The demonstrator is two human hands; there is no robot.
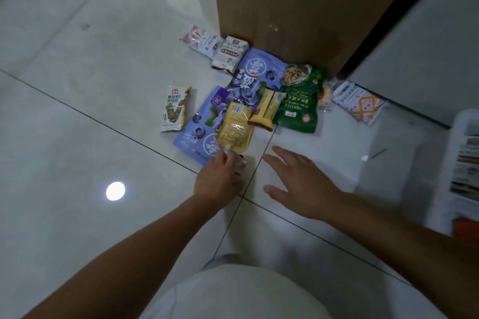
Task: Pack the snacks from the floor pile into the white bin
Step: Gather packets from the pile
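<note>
Left hand (219, 176) is pinching the pouch (234, 129) at its near edge; right hand (298, 181), just beside it, is hovering open. Pouch is likely light, limp, slippery: grip the sealed edge.

Our forearms (145, 248) are bare from the left grip (220, 179) and the right grip (300, 184) back to the frame's edge. Behind the grips, nearest us, we wear a plain, smooth, whitish-grey garment (246, 292).

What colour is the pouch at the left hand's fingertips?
Golden yellow pouch, glossy, lying on a purple bag, pinched by the left hand; seen in the head view.
</note>
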